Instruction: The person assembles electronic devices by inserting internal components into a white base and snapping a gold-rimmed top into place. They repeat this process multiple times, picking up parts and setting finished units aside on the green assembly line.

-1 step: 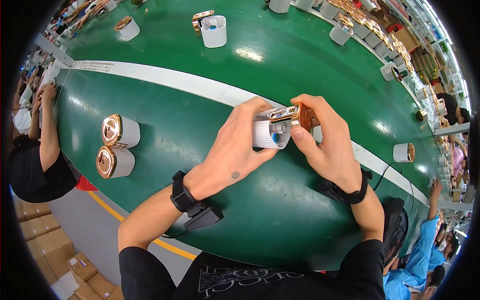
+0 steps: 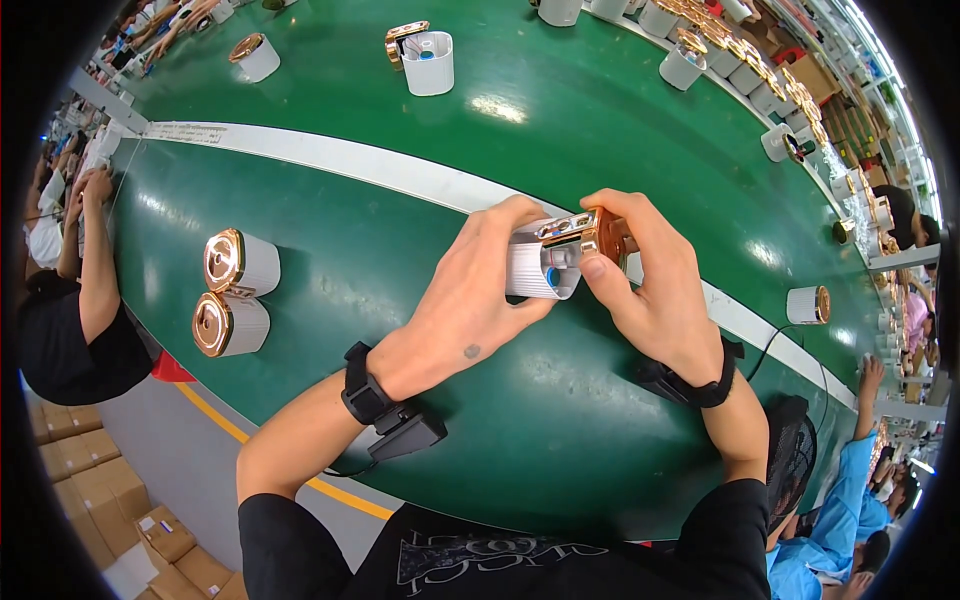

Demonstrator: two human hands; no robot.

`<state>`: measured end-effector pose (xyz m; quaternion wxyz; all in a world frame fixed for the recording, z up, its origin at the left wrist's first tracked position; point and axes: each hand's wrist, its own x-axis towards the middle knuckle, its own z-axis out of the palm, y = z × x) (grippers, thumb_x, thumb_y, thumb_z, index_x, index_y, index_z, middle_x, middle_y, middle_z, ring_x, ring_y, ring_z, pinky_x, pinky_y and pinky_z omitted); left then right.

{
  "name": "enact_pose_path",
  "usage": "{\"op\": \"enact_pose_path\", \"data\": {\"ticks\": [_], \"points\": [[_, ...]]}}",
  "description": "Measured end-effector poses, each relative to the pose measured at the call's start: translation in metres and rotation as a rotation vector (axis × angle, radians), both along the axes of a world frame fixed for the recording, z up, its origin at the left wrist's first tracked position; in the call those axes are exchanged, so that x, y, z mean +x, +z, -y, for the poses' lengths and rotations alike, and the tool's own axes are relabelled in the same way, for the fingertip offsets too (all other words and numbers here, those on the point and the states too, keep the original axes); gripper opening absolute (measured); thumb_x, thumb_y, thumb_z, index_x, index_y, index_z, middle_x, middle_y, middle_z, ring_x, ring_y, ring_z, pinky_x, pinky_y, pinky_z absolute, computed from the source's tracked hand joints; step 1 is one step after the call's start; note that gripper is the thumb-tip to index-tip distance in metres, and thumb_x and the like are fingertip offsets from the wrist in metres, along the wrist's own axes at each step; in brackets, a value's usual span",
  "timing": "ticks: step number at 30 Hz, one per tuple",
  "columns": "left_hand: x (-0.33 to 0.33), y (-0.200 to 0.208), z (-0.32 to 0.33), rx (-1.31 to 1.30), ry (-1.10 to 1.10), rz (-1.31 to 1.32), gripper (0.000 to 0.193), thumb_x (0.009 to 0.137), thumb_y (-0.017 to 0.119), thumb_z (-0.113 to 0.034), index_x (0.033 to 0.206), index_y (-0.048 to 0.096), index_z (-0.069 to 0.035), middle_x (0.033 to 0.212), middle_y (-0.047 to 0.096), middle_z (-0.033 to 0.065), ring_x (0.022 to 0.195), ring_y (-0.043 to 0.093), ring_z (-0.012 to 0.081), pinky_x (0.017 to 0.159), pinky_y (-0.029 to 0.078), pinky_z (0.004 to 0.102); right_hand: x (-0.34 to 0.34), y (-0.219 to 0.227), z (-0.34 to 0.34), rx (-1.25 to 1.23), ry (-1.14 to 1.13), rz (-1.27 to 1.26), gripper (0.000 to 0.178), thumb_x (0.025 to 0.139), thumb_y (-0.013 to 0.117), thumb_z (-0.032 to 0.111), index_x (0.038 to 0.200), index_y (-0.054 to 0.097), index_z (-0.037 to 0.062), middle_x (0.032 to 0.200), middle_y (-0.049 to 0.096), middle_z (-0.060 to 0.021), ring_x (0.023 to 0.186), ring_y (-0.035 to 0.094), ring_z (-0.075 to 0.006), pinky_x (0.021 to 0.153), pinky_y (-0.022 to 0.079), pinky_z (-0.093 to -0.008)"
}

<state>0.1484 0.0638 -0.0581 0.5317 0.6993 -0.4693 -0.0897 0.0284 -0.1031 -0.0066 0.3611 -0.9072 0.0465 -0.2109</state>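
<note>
A white ribbed housing [image 2: 530,268], tilted on its side, is gripped by my left hand [image 2: 462,280], thumb below and fingers behind. My right hand [image 2: 650,282] pinches the copper-coloured lid [image 2: 604,236] between thumb and fingers. The lid stands swung away from the housing's mouth, with a shiny strip along its edge. Inside the mouth a blue round part [image 2: 551,276] and some pale inner parts show. How the lid joins the housing is partly hidden by my fingers. Both hands hover over the green work surface.
Two lidded white units [image 2: 256,265] lie together at left. Beyond the white divider strip [image 2: 330,160], an open unit [image 2: 429,66] stands on the green belt [image 2: 560,120]. A single unit [image 2: 806,305] lies at right near a black cable. Co-workers sit at both sides; cartons [image 2: 110,490] are stacked lower left.
</note>
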Motion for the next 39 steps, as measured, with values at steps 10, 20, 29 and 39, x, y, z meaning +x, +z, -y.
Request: {"op": "enact_pose_path", "data": {"ticks": [10,20,29,39], "points": [[0.005,0.002,0.001,0.072,-0.078,0.091,0.065,0.075,0.081,-0.008,0.135,0.054,-0.007,0.121,0.062,0.015,0.107,0.063,0.0357,0.091,0.052,0.0418,-0.004,0.006,-0.005,-0.06,0.014,-0.04,0.043,0.092,0.07,0.02,0.128,0.057,0.001,0.098,0.061,-0.0125,0.08,0.061,-0.0244,0.077,0.053,-0.0352],[0.002,0.005,0.002,0.116,-0.11,-0.018,0.065,0.075,0.082,-0.009,0.133,0.053,-0.005,0.121,0.06,0.0146,0.11,0.058,0.0388,0.092,0.05,0.046,-0.006,0.005,-0.007,-0.114,-0.008,-0.011,0.047,0.088,0.075,0.022,0.128,0.058,0.0023,0.098,0.061,-0.0138,0.081,0.065,-0.0292,0.073,0.052,-0.0368],[0.0,0.001,0.002,0.077,-0.057,-0.045,0.064,0.069,0.084,-0.007,0.126,0.055,-0.003,0.117,0.06,0.0152,0.107,0.057,0.0383,0.089,0.05,0.0455,-0.008,0.009,-0.002,-0.157,0.073,-0.023,0.054,0.087,0.077,0.027,0.13,0.057,0.0012,0.108,0.063,-0.0172,0.091,0.066,-0.0333,0.079,0.054,-0.0384],[0.005,0.001,0.001,-0.044,-0.013,0.237,0.065,0.067,0.09,-0.014,0.123,0.058,-0.004,0.11,0.061,0.0139,0.096,0.062,0.036,0.081,0.053,0.0448,-0.009,0.01,0.002,-0.286,0.228,-0.002,0.067,0.088,0.077,0.037,0.139,0.053,0.0007,0.138,0.06,-0.0203,0.118,0.064,-0.0387,0.096,0.055,-0.0419]]}}
